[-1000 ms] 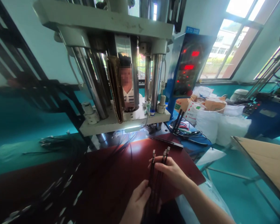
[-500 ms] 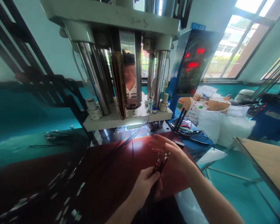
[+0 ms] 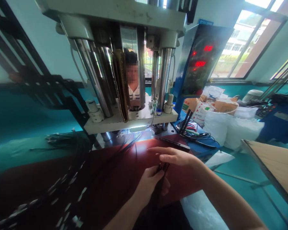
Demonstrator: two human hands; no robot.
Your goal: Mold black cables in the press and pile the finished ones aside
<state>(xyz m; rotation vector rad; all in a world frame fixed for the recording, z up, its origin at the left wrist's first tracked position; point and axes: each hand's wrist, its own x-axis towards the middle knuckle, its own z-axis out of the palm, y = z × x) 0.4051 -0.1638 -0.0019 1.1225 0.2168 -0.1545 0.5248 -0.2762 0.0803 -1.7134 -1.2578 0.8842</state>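
Observation:
My left hand (image 3: 153,179) is closed around a bundle of black cables (image 3: 162,166), held upright above the red-brown tabletop (image 3: 134,169). Over the top ends of the bundle lies my right hand (image 3: 174,156), fingers stretched out to the left and thumb beside the tips. It covers most of those ends, and I cannot tell whether it presses on them. Below the left hand, the rest of the bundle fades into dark shadow. Many more dark cables with pale ends (image 3: 69,204) lie at the left of the table.
Ahead stands a press (image 3: 132,119) with steel columns; a person (image 3: 134,91) is behind it. Thin cables (image 3: 134,137) hang at its base. A control box (image 3: 201,64) with red digits, a blue side surface (image 3: 201,137) with tools and cables, and white sacks (image 3: 216,124) are right.
My right hand has moved down onto the top of the bundle, hiding the metal ends that showed before. The left hand has stayed almost in place.

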